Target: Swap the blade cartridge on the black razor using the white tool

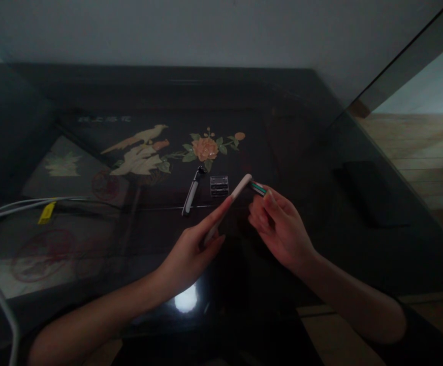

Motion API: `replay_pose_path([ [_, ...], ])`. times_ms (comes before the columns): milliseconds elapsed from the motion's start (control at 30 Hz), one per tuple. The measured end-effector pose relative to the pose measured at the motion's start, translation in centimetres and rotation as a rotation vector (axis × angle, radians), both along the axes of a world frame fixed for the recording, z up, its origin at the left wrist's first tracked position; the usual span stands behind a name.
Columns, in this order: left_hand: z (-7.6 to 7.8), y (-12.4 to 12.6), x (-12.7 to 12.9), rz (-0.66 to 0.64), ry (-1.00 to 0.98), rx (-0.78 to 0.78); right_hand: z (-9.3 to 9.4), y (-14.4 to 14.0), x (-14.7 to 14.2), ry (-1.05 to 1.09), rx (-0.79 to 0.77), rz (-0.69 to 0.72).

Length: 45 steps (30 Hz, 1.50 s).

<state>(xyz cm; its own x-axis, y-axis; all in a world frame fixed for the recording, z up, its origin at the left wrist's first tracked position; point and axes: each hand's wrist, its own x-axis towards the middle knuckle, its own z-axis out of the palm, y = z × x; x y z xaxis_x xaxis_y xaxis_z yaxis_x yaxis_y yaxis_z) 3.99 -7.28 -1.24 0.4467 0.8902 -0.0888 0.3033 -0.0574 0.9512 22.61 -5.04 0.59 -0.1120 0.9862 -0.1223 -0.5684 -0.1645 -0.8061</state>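
Two bare hands, frame centre: left hand (191, 249), right hand (278, 223).
One white razor handle (229, 206), in left hand.
One green-striped cartridge (258, 188), at right fingertips.
One dark razor (191, 195), lying upper centre.
One clear cartridge case (219, 185), just right of it.
Two white cables (19, 206), left edge.
One yellow tag (46, 212) on cable.

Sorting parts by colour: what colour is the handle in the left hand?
White or pale pink handle; the head view shows it, dimly lit.
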Motion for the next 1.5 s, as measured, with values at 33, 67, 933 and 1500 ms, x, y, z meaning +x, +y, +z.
replay_pose_path([
  [33, 0.0, 0.0, 0.0, -0.001, -0.003, -0.005, 0.0, 0.0, 0.0, -0.004, 0.000, 0.000],
  [67, 0.0, -0.1, 0.1, -0.007, -0.003, -0.015, -0.1, 0.0, 0.0, -0.009, 0.001, -0.001],
  [933, 0.0, 0.0, -0.1, -0.016, -0.023, -0.016, 0.0, 0.0, 0.1, -0.005, -0.013, 0.005],
  [1500, 0.2, -0.4, 0.1, -0.078, -0.059, -0.006, -0.3, 0.0, 0.1, -0.054, -0.018, 0.014],
])
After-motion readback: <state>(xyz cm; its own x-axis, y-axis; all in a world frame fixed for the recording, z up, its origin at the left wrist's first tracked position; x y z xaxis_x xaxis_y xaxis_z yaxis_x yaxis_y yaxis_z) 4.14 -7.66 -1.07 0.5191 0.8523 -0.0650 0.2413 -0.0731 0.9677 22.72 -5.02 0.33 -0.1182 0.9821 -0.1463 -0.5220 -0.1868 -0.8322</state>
